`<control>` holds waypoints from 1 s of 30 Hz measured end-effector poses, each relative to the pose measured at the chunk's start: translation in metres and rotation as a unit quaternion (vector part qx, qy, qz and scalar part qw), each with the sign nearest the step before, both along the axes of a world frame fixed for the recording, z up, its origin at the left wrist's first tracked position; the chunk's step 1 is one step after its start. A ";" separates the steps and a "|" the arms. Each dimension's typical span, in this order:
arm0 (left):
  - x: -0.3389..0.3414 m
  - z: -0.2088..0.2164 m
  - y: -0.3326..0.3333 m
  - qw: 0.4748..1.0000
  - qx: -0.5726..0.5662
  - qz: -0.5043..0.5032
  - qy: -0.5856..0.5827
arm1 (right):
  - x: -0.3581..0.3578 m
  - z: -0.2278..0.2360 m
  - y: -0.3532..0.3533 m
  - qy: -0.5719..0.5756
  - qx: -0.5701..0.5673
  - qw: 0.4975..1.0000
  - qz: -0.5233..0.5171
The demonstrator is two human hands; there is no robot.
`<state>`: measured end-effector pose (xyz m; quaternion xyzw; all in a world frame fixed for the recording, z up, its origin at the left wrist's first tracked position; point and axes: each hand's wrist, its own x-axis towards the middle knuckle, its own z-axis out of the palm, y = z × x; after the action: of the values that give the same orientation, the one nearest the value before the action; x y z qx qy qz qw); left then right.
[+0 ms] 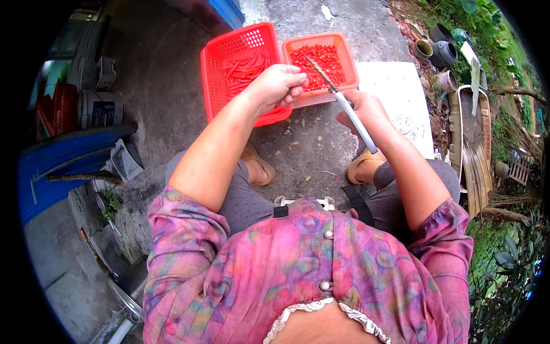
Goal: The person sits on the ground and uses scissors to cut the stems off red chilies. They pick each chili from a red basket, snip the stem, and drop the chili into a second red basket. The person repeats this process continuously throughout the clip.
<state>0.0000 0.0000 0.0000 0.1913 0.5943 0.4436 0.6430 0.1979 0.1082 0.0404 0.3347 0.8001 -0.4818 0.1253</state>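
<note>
"Fingers (299,79) first: what is the left hand (276,86) doing?"

"They're curled inward and bunched close together, just before the near left corner of the square, orange-red plastic basket with the slatted rim (350,60). Whether they pinch anything, I cannot tell from where I stand."

"And the right hand (366,113)?"

"That one is closed around a long cutting tool with a smooth, pale grey handle and a narrow, dark metal blade (355,118). It sits by the near right corner of the orange-red basket, and the blade slants up and leftward, its tip in line with what the basket holds."

"Which is what?"

"Small, glossy, chopped red chili pieces (329,64), spread thickly across it."

"Any whole ones?"

"Yes, long, slender, bright red chilies (243,69), heaped in the deep, bright red plastic basket with perforated walls (211,86), which stands just left of the orange-red one. The left wrist passes in front of part of that heap."

"What lies on the other side?"

"Right of the orange-red basket is a flat, white, smooth-looking sheet (398,86). Nearer the person than that basket are two tan, closed-toe shoes (261,166), planted apart on rough grey concrete ground (303,155)."
</note>
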 end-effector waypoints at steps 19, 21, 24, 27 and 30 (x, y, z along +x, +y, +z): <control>0.003 0.007 0.000 0.999 -0.014 -0.009 0.048 | 0.001 -0.003 -0.003 0.018 -0.004 0.999 -0.032; 0.003 0.005 0.000 0.999 -0.005 -0.008 0.046 | 0.003 -0.011 -0.002 0.029 -0.018 0.998 -0.048; 0.008 0.006 0.000 1.000 0.005 0.028 0.001 | 0.005 -0.014 -0.003 0.047 -0.030 0.997 -0.051; 0.012 0.009 0.002 1.000 0.005 -0.005 -0.002 | 0.006 -0.016 -0.007 0.086 0.011 0.996 -0.027; 0.017 0.010 0.001 1.000 0.009 -0.002 -0.007 | 0.006 -0.015 -0.007 0.087 0.027 0.996 -0.010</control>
<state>0.0169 0.0010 0.0095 0.1952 0.5856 0.4484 0.6464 0.2038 0.1014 0.0250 0.3027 0.8175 -0.4882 0.0418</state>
